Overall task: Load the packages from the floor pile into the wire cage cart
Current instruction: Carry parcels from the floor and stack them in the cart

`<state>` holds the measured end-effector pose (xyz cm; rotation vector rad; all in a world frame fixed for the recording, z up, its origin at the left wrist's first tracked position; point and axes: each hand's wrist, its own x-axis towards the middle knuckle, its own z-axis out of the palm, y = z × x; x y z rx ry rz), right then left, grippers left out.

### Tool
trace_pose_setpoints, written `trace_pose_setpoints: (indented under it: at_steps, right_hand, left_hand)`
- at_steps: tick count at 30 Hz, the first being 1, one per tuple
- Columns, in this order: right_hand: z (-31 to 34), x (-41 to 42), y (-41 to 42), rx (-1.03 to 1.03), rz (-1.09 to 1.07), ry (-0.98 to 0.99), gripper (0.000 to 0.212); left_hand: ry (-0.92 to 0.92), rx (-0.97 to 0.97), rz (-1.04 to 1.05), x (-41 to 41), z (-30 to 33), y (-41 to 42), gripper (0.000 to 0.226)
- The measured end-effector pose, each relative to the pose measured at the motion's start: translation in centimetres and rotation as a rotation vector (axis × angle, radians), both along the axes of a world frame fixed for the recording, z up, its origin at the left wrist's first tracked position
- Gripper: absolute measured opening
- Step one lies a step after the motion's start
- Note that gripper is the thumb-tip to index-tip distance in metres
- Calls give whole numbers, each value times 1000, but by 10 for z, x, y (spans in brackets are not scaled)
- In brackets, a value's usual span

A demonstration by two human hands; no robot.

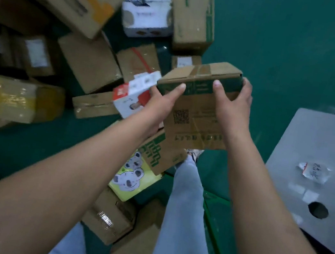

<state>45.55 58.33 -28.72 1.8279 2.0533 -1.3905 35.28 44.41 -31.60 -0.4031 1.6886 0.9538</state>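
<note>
Green floor (pixel 291 47) below tilted cardboard box (pixel 199 109), both hands (pixel 233 106) gripping its sides.

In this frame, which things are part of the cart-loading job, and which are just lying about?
Part of the job:
- cardboard box, held up between left hand and right hand
- floor pile: white foam box, red and white carton, koala-print box, yellow-taped box

Just lying about:
- grey panel with a torn label, at right
- green floor

The cart is not clearly in view.

No wording is legible anywhere. The brown cardboard box with green print (pixel 197 109), at frame centre, bears a QR code (pixel 181 116). Its green characters are too blurred to read.
</note>
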Motion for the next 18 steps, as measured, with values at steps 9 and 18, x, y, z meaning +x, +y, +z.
trace_pose_setpoints:
  at_steps: [9,18]
  right_hand:
    - [153,-97,-185,-59,267,24,76]
    - [236,-167,-359,-169,738,-68,84]
  left_hand:
    - [1,12,401,-44,144,-221,134]
    - [-7,-27,851,-42,247,-399,65]
